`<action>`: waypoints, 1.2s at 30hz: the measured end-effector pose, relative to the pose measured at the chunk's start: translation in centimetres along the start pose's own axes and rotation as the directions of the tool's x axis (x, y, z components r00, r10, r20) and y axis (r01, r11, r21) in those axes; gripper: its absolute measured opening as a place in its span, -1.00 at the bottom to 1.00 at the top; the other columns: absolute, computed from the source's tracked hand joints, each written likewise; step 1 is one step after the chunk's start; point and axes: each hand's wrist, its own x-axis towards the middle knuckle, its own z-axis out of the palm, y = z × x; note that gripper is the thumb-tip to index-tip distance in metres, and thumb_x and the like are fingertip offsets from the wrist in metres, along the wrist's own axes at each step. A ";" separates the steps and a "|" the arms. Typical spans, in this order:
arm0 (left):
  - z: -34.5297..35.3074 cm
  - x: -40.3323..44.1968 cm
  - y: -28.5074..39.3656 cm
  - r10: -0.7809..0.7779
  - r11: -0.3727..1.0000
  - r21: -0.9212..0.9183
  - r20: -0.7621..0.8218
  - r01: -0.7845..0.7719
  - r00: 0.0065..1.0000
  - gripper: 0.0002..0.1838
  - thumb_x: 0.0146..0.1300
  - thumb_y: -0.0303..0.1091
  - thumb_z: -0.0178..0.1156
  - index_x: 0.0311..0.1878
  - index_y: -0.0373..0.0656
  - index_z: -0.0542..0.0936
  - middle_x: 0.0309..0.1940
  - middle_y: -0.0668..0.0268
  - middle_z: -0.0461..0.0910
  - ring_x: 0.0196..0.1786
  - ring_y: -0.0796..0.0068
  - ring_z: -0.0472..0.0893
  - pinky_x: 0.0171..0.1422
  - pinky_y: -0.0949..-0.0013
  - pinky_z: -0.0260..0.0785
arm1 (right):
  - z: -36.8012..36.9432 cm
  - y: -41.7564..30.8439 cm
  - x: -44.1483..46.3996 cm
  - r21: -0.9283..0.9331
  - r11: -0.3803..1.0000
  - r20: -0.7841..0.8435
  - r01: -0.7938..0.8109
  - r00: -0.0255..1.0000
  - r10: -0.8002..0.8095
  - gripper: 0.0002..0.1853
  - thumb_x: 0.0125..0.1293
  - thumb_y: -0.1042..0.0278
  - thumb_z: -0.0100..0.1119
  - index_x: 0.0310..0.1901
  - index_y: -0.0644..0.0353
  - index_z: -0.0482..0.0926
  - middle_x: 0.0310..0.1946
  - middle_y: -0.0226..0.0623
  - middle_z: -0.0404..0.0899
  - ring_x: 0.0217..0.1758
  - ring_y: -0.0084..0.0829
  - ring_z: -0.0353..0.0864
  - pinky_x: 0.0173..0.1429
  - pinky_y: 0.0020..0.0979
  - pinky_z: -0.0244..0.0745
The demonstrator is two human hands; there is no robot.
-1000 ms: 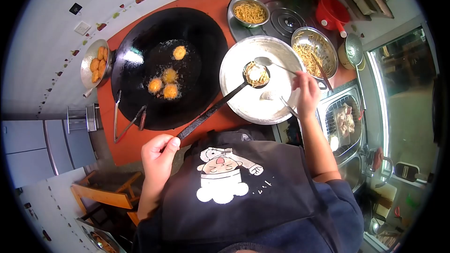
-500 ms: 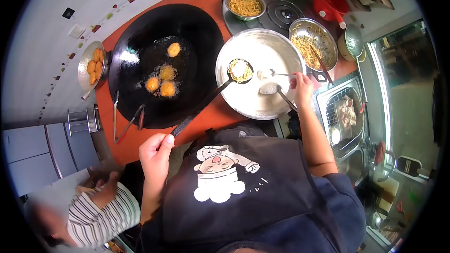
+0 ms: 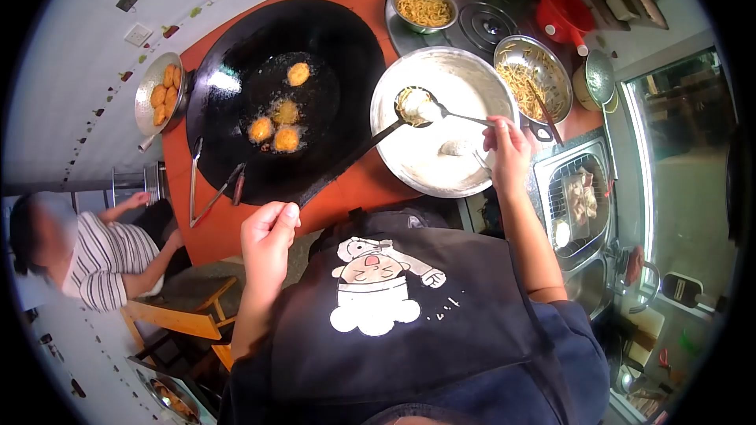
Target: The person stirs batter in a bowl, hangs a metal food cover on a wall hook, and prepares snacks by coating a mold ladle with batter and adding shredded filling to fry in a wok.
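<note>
My left hand point(image 3: 269, 240) is closed round the end of a long black ladle point(image 3: 346, 159). The ladle's bowl is over the large metal basin point(image 3: 512, 106) of white batter point(image 3: 405, 159) and holds yellowish shreds with white batter on them. In my right hand point(image 3: 506, 145) is a thin-handled spoon point(image 3: 466, 117), its batter-coated bowl at the ladle's right side. A second, batter-covered spoon point(image 3: 455, 147) rests in the basin below it. Left of the basin is a black wok point(image 3: 216, 130) of oil, where several golden fritters point(image 3: 286, 138) bubble.
Tongs point(image 3: 195, 181) lean on the wok's near edge. A strainer point(image 3: 144, 102) of fried pieces stands left. Two bowls of shreds, one with chopsticks point(image 3: 545, 110), and a red pot point(image 3: 563, 12) are behind and right. A sink point(image 3: 587, 283) is right. A person in stripes point(image 3: 114, 256) sits left.
My right hand's spoon has moved left from the batter to the ladle, adding batter onto the shreds. The person at the left has shifted up in view, nearer the table.
</note>
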 end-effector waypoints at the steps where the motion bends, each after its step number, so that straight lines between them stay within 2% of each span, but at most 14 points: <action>1: 0.0 -0.1 0.0 0.000 1.000 -0.010 0.004 0.000 1.000 -0.72 0.31 -0.29 0.15 -0.47 -0.26 0.48 -0.68 0.58 0.24 -0.63 0.83 0.16 -0.56 0.64 -0.07 | 0.8 -0.3 -0.6 -0.064 0.997 0.015 0.033 0.999 -0.032 -0.77 0.42 0.35 -0.02 -0.14 0.33 0.56 -0.48 -0.33 0.54 -0.49 -0.64 0.42 -0.39 -0.62 0.35; 6: 0.0 -0.4 0.0 -0.010 0.999 -0.044 0.015 0.011 1.000 -0.72 0.32 -0.29 0.14 -0.47 -0.25 0.48 -0.69 0.58 0.23 -0.64 0.84 0.14 -0.56 0.64 -0.09 | 3.1 -1.0 -2.8 -0.344 0.915 0.047 0.210 0.977 -0.206 -0.84 0.38 0.42 0.03 -0.18 0.30 0.58 -0.49 -0.36 0.55 -0.49 -0.65 0.45 -0.37 -0.61 0.38; 12: 0.1 -0.6 -0.1 -0.016 0.997 -0.074 0.014 0.017 1.000 -0.72 0.32 -0.28 0.15 -0.46 -0.27 0.49 -0.68 0.58 0.24 -0.64 0.84 0.14 -0.57 0.64 -0.10 | 3.3 -1.0 -3.6 -0.544 0.773 0.136 0.327 0.943 -0.304 -0.87 0.35 0.45 0.05 -0.19 0.25 0.59 -0.50 -0.34 0.55 -0.51 -0.61 0.49 -0.38 -0.58 0.40; 19: 0.1 -0.6 -0.2 -0.019 0.996 -0.083 0.004 0.019 1.000 -0.72 0.32 -0.29 0.14 -0.45 -0.28 0.48 -0.69 0.57 0.24 -0.66 0.83 0.13 -0.58 0.63 -0.10 | 1.5 -0.7 -3.0 -0.492 0.777 0.100 0.392 0.912 -0.397 -0.88 0.34 0.47 0.05 -0.20 0.26 0.59 -0.48 -0.33 0.54 -0.49 -0.59 0.50 -0.36 -0.56 0.41; 22: 0.3 -0.5 -0.1 -0.005 0.999 -0.054 -0.004 0.005 1.000 -0.73 0.33 -0.30 0.12 -0.44 -0.29 0.47 -0.70 0.55 0.23 -0.68 0.82 0.11 -0.59 0.62 -0.10 | 1.7 -0.3 -3.0 -0.401 0.842 0.102 0.361 0.931 -0.351 -0.88 0.34 0.48 0.05 -0.20 0.26 0.59 -0.49 -0.34 0.54 -0.50 -0.59 0.49 -0.37 -0.56 0.41; 25: 0.2 -0.8 0.0 -0.018 0.998 -0.067 0.016 0.019 1.000 -0.74 0.32 -0.30 0.15 -0.40 -0.31 0.51 -0.64 0.55 0.30 -0.62 0.84 0.18 -0.57 0.66 -0.05 | 2.3 -0.3 -3.3 -0.456 0.823 0.153 0.338 0.941 -0.302 -0.87 0.35 0.47 0.04 -0.20 0.28 0.58 -0.48 -0.34 0.55 -0.50 -0.60 0.49 -0.35 -0.57 0.41; 29: 0.5 -0.8 0.2 -0.014 0.997 -0.077 0.004 0.015 1.000 -0.77 0.31 -0.32 0.15 -0.37 -0.31 0.53 -0.61 0.53 0.34 -0.62 0.83 0.19 -0.56 0.66 -0.03 | 1.9 -0.2 -2.4 -0.296 0.911 0.005 0.288 0.954 -0.300 -0.86 0.36 0.47 0.04 -0.19 0.29 0.58 -0.48 -0.35 0.55 -0.47 -0.62 0.47 -0.33 -0.58 0.41; 33: 0.5 -0.6 0.3 -0.012 0.998 -0.069 0.016 0.013 1.000 -0.78 0.31 -0.33 0.15 -0.35 -0.32 0.54 -0.59 0.52 0.36 -0.61 0.83 0.19 -0.55 0.66 -0.01 | 1.1 -0.6 -2.7 -0.349 0.908 0.103 0.234 0.972 -0.211 -0.85 0.36 0.46 0.04 -0.18 0.32 0.57 -0.46 -0.35 0.55 -0.42 -0.63 0.47 -0.30 -0.59 0.40; 36: 0.5 -0.6 0.5 -0.027 0.996 -0.087 0.021 0.028 0.999 -0.79 0.31 -0.34 0.15 -0.35 -0.31 0.54 -0.58 0.52 0.36 -0.61 0.83 0.19 -0.55 0.67 -0.01 | -0.4 0.6 -1.9 -0.287 0.941 0.047 0.178 0.984 -0.171 -0.81 0.40 0.42 -0.01 -0.13 0.33 0.55 -0.43 -0.36 0.54 -0.43 -0.63 0.44 -0.27 -0.60 0.38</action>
